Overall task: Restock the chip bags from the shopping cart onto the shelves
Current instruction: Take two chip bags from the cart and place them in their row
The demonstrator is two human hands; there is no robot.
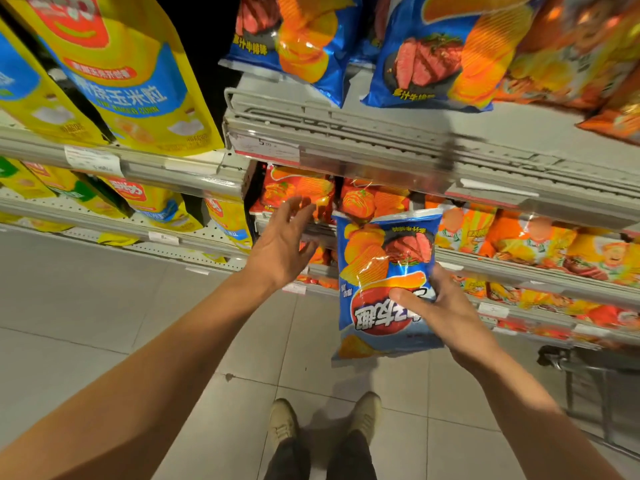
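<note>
- Here the right hand (446,313) pinches a blue steak-flavour chip bag (388,285) at its side, thumb on the front and fingers wrapped behind, so the bag hangs upside down in front of the shelves, not yet on any of them.
- That side grip probably leaves the bag's far end free to go in first.
- The left hand (280,251) is spread and holds nothing; its fingertips reach toward the orange chip bags (298,192) just beyond it, perhaps to push them aside and make a gap.
- Matching blue steak bags (426,64) sit on the upper shelf (381,133), above both hands, so that looks like the destination.
- The upper shelf's wire front rail (277,109) and price strip jut out above the held bag; the bag must rise past that edge before going in.
- Bare shelf shows behind the rail, above the left hand.
- The shopping cart (588,372) stands to the right, below the right hand.
</note>
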